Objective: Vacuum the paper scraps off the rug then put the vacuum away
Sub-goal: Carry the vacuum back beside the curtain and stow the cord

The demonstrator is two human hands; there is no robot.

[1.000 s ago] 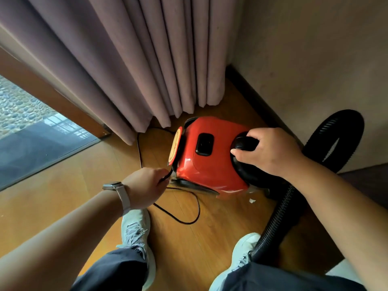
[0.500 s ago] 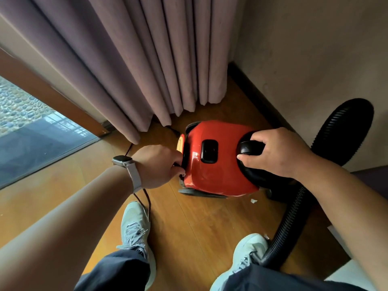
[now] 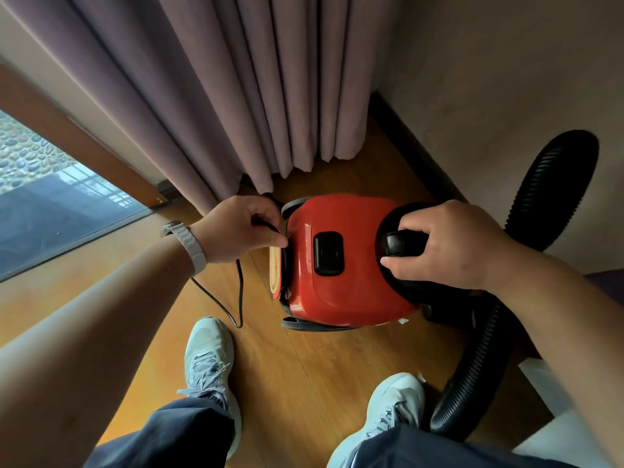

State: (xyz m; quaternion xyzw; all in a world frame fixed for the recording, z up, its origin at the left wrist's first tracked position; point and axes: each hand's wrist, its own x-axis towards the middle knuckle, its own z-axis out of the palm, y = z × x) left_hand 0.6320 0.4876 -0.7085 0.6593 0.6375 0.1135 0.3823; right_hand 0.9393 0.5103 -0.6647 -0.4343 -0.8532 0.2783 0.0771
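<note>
Your left hand point(image 3: 238, 228) has moved up against the vacuum point(image 3: 337, 261), fingers pinched on the cord point(image 3: 236, 292). Your right hand point(image 3: 449, 244) stays clenched around its handle point(image 3: 398, 243).

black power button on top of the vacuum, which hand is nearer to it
Right. The right hand grips the black handle just beside the button; the left hand pinches the cord at the vacuum's far end.

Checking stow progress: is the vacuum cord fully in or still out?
Still out: a loop of cord lies on the floor, left hand pinching it at the vacuum.
</note>
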